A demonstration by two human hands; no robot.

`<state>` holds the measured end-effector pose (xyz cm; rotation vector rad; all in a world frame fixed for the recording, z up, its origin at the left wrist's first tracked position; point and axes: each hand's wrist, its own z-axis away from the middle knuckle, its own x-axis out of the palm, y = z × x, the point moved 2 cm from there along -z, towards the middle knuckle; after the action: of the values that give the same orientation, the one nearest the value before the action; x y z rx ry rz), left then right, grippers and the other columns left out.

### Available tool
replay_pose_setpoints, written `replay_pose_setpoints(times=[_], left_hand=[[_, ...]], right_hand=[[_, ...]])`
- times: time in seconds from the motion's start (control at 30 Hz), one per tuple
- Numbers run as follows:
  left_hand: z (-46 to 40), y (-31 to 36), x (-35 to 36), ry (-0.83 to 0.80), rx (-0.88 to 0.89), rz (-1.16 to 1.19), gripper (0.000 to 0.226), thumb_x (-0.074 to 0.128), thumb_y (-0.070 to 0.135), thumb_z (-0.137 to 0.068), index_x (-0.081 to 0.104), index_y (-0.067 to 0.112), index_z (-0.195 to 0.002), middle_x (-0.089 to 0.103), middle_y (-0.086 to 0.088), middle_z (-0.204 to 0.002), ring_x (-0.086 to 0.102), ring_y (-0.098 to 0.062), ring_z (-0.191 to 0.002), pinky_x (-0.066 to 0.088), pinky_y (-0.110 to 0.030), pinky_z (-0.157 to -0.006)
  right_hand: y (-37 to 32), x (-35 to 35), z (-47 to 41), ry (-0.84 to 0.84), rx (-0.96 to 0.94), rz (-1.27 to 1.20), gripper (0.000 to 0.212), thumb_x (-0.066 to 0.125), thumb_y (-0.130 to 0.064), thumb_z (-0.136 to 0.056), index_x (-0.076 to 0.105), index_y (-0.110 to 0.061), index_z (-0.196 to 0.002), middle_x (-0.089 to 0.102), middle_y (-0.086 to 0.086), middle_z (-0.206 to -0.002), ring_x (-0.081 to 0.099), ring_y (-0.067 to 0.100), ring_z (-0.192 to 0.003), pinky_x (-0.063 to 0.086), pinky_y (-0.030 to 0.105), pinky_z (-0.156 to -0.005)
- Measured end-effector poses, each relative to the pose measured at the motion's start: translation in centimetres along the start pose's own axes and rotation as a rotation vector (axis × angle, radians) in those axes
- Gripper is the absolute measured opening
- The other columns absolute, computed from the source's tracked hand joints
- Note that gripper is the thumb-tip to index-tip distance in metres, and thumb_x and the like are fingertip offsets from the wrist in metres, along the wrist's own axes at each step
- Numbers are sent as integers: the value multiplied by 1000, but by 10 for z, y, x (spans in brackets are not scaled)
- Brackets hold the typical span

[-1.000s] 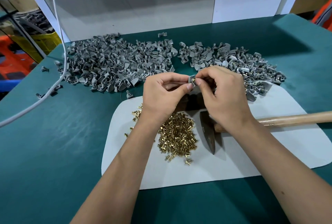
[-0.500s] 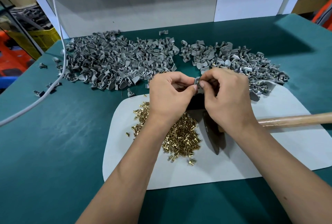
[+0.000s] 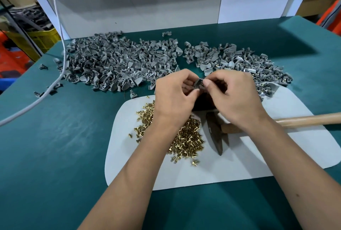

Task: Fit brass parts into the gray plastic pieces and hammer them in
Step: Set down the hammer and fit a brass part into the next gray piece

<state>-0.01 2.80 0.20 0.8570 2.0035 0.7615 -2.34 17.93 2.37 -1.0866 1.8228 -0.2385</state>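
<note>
Both hands meet above the far edge of a white mat point(image 3: 212, 172) on the green table point(image 3: 55, 156), sharing one small gray plastic piece point(image 3: 198, 83): the left hand point(image 3: 175, 97) has its fingers curled round it from the left, and the right hand point(image 3: 234, 97) pinches it from the right with thumb and forefinger — whether a brass part sits in it cannot be told. Loose brass parts point(image 3: 186, 137) lie heaped on the mat under the left wrist, just beside the dark head of a hammer point(image 3: 215, 133) whose wooden handle runs off to the right. Nothing sits in a container here — the gray pieces lie bare on the table in a left pile point(image 3: 118, 63) and a right pile point(image 3: 239, 60). A yellow crate point(image 3: 43, 37) stands off the table's left edge, contents unclear.
</note>
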Motion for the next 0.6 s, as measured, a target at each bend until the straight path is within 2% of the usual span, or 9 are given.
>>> replay_pose_setpoints(times=[0.1,0.17,0.23,0.27,0.33,0.43,0.53,0.6], left_hand=[[-1,-1,-2,-2,-75,35,34,87,11,-77,70,24,-104,69,13,-83,68,-2,-78,59,-23,-75],[-3,-1,-5,5,-84,7,29,86,17,-80,70,26,-102,70,14,-86,68,0,-82,59,-22,-78],[-5,-2,-7,-25,-72,-72,15,83,23,-84,76,28,-97,71,17,-89,67,0,-87,59,-28,-84],[-6,-3,-8,-51,-64,-119,10,81,25,-86,78,29,-94,71,17,-91,66,-3,-92,58,-33,-88],[-7,-5,-9,-95,-41,-188,5,80,28,-86,81,30,-91,72,14,-97,62,-14,-104,50,-39,-97],[-8,-7,-9,-116,-59,-155,6,82,26,-85,82,27,-90,73,11,-105,58,-19,-115,42,-41,-106],[-8,-9,-10,-115,-83,-120,10,84,24,-82,82,25,-92,73,10,-108,58,-19,-117,42,-41,-108],[-8,-10,-11,-100,-106,-100,13,86,23,-80,81,25,-92,73,11,-108,59,-19,-117,43,-43,-107]], right_hand=[[3,-19,-5,-163,-43,28,14,71,-24,-95,78,-18,-85,67,-12,-69,59,1,-65,39,9,-62],[8,-34,-7,-366,-21,103,17,74,-31,-91,77,-24,-76,65,-13,-60,59,-1,-60,38,10,-56],[14,-46,-4,-593,49,174,12,81,-37,-82,78,-28,-75,69,-18,-63,63,-4,-61,42,10,-56],[16,-49,0,-697,71,211,12,84,-40,-77,77,-31,-79,70,-19,-67,65,-4,-64,48,15,-60],[18,-48,10,-834,92,284,24,90,-45,-69,73,-36,-85,71,-17,-74,65,0,-69,55,27,-66],[17,-39,19,-810,75,294,32,92,-44,-68,64,-39,-83,64,-15,-74,58,2,-69,48,26,-61],[18,-37,22,-832,50,253,24,87,-32,-79,63,-32,-85,64,-13,-79,59,6,-75,53,37,-72],[16,-42,18,-851,45,176,18,82,-24,-86,65,-28,-88,68,-12,-82,64,7,-78,55,39,-76]])
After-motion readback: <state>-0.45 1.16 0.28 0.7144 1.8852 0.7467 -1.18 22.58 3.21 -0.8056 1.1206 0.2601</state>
